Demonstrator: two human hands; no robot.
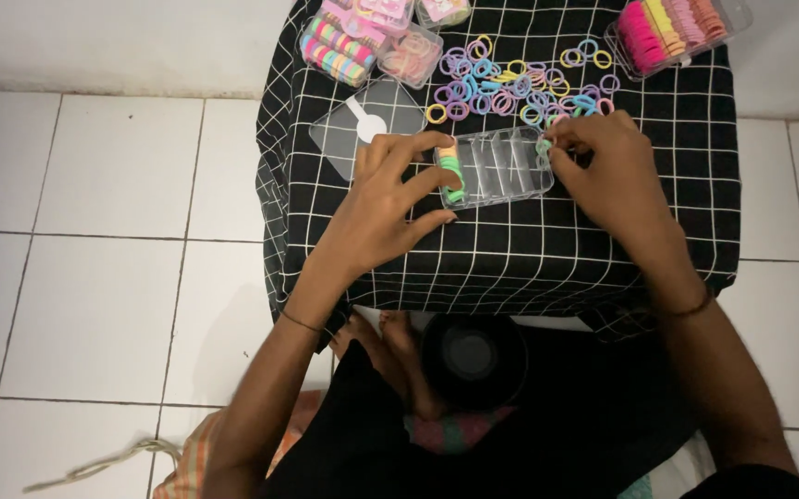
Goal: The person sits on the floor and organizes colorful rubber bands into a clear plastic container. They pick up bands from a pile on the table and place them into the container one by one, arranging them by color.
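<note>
A clear plastic box with several compartments (501, 168) lies on a low table covered with a black grid-patterned cloth (529, 249). Its leftmost compartment holds a stack of small pastel hair ties (452, 171). My left hand (386, 199) rests against the box's left end, fingers spread on it. At the box's right end, my right hand (607, 166) pinches a few small hair ties (544, 146) between its fingertips. A loose pile of coloured hair ties (520, 83) lies just behind the box.
The box's clear lid (363, 125) lies to the left of it. Filled boxes of hair ties stand at the back left (344, 46) and back right (677, 28). White floor tiles (95, 277) surround the table. My legs and a dark round object (472, 356) are below.
</note>
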